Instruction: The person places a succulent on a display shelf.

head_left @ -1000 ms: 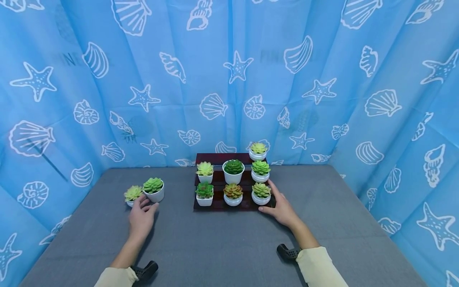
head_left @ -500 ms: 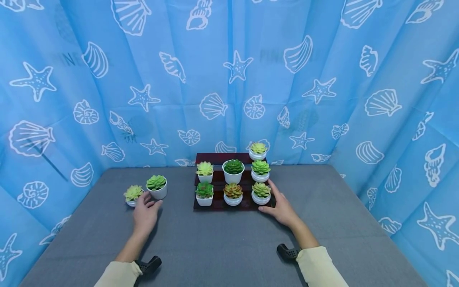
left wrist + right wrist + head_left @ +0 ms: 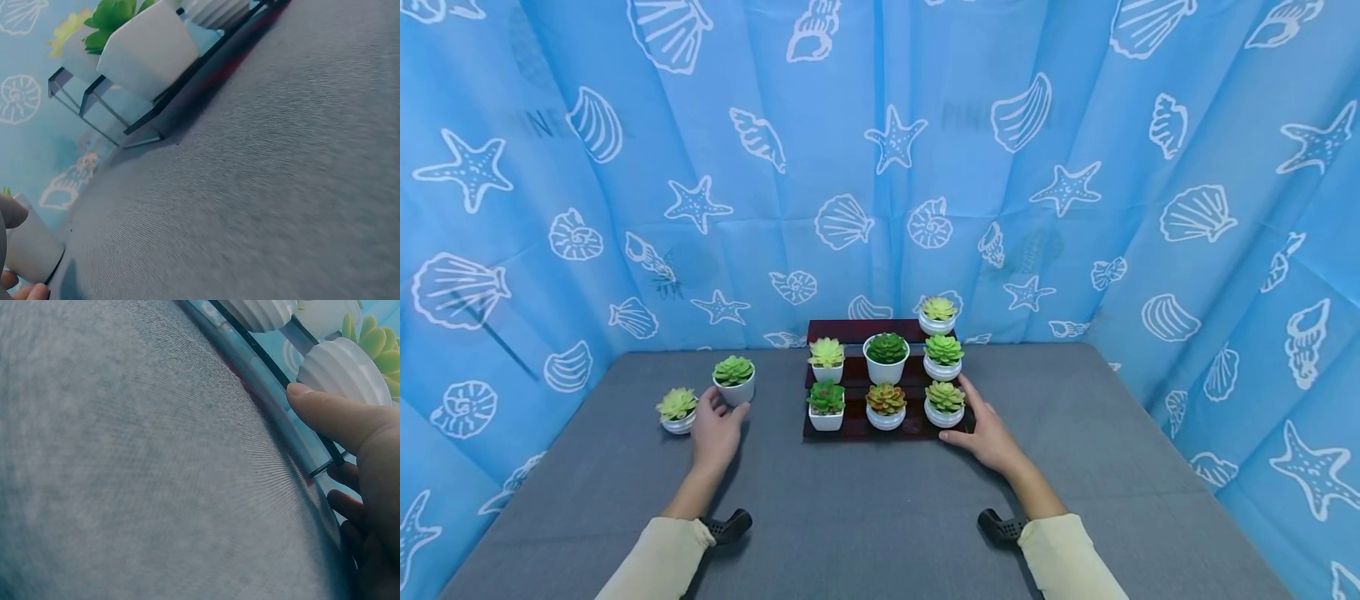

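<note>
A green succulent in a white pot [image 3: 734, 382] is at the left of the table. My left hand [image 3: 717, 433] grips this pot; in the left wrist view the thumb and fingertips lie around the white pot [image 3: 30, 247]. Beside that hand stands a pale-green succulent in a low white pot [image 3: 678, 410]. At the centre back is a dark tiered plant shelf [image 3: 857, 429]. My right hand [image 3: 994, 435] holds its right end, the thumb [image 3: 331, 415] on the front edge near a ribbed white pot [image 3: 344, 372] and the other fingers curled beside the leg.
Several potted succulents stand on the shelf, among them a reddish one [image 3: 886, 404], a dark-green one [image 3: 887, 354] and a pale one [image 3: 938, 315] on the top tier. A grey cloth [image 3: 865, 525] covers the table. A blue shell-print curtain [image 3: 880, 192] hangs behind.
My left hand and the green succulent in its pot have moved right and slightly away from me, leaving the pale succulent behind. The right hand stays at the shelf's end.
</note>
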A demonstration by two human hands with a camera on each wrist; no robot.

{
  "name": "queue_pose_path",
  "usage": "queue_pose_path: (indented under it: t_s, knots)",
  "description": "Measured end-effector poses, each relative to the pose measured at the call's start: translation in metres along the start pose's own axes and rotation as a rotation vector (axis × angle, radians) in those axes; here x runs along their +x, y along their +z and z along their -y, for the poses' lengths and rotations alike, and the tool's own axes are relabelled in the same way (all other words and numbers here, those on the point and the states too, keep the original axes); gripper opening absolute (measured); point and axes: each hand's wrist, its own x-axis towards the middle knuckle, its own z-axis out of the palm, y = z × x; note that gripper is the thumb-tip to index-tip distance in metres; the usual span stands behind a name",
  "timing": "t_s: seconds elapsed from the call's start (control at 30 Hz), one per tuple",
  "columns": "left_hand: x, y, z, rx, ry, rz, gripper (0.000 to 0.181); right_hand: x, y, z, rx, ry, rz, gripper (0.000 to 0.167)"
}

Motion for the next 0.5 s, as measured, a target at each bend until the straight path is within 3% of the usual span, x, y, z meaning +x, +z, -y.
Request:
queue_pose_path:
  t_s: [0.3,0.5]
  knots:
    - [0.013,0.014,-0.009,-0.023,0.010,-0.051,0.072,-0.002,0.000,0.002,-0.002,-0.009,-0.014,0.101]
    - [0.028,0.019,-0.008,0.017,0.013,-0.075,0.073,-0.001,0.001,0.000,0.003,-0.013,-0.021,0.101]
